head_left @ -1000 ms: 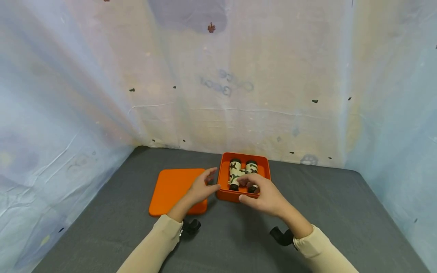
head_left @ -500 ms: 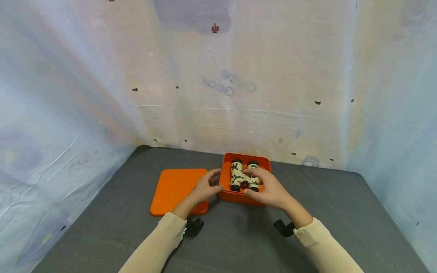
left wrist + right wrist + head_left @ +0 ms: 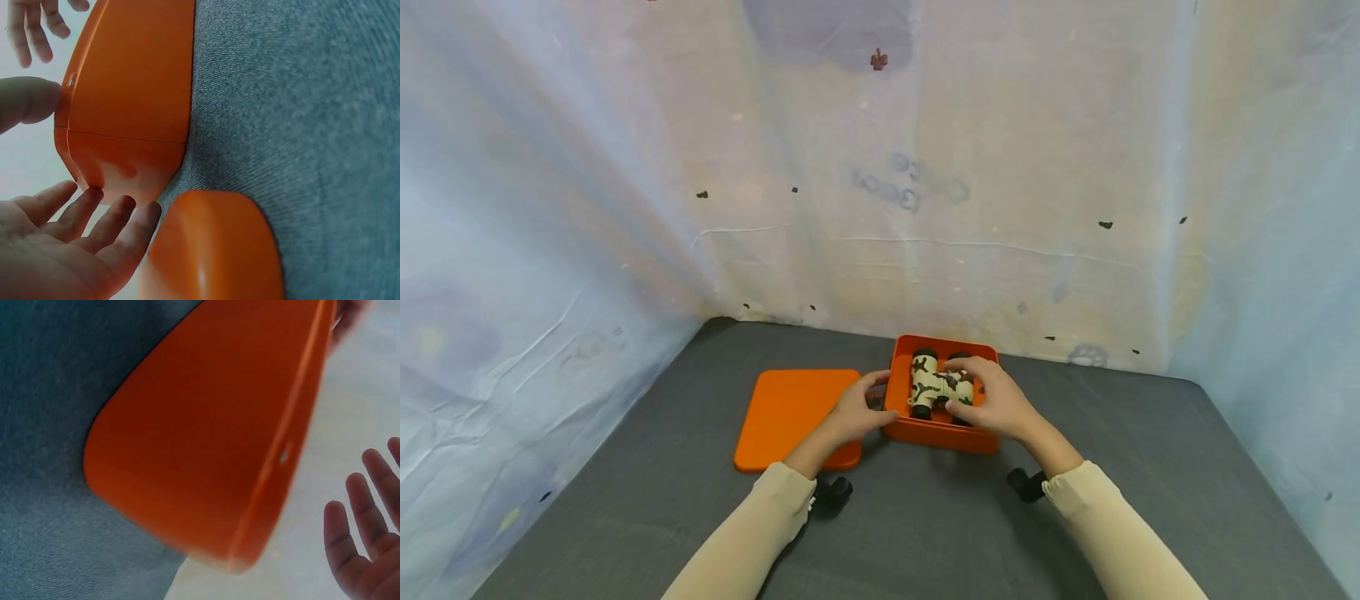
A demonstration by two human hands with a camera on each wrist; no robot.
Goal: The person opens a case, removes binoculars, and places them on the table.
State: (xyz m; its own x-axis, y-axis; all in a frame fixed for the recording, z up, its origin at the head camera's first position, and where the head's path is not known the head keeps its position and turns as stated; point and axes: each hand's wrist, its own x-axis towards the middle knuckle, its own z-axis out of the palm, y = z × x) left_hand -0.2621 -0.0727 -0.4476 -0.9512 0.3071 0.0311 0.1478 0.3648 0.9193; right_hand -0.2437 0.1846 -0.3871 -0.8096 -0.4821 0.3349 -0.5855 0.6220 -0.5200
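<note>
A pair of camouflage-patterned binoculars (image 3: pixel 924 383) lies inside an orange box (image 3: pixel 942 434). My left hand (image 3: pixel 853 411) is at the box's left side; in the left wrist view its fingertips (image 3: pixel 145 215) touch the side wall and the thumb (image 3: pixel 31 100) touches the rim. Over the right part of the box is my right hand (image 3: pixel 1006 406), partly hiding the right barrel of the binoculars. Straight, spread fingers (image 3: pixel 369 509) of that hand appear apart from the box wall in the right wrist view, holding nothing.
An orange lid (image 3: pixel 790 417) lies flat left of the box, beneath my left wrist. A grey cloth (image 3: pixel 925 533) covers the table. Patterned hanging sheets (image 3: pixel 985 167) enclose the back and sides. Black wrist cameras (image 3: pixel 833 494) sit under the sleeves.
My right hand has moved from over the middle of the binoculars to the right side of the box. My left hand has come closer against the box. The binoculars remain in the box.
</note>
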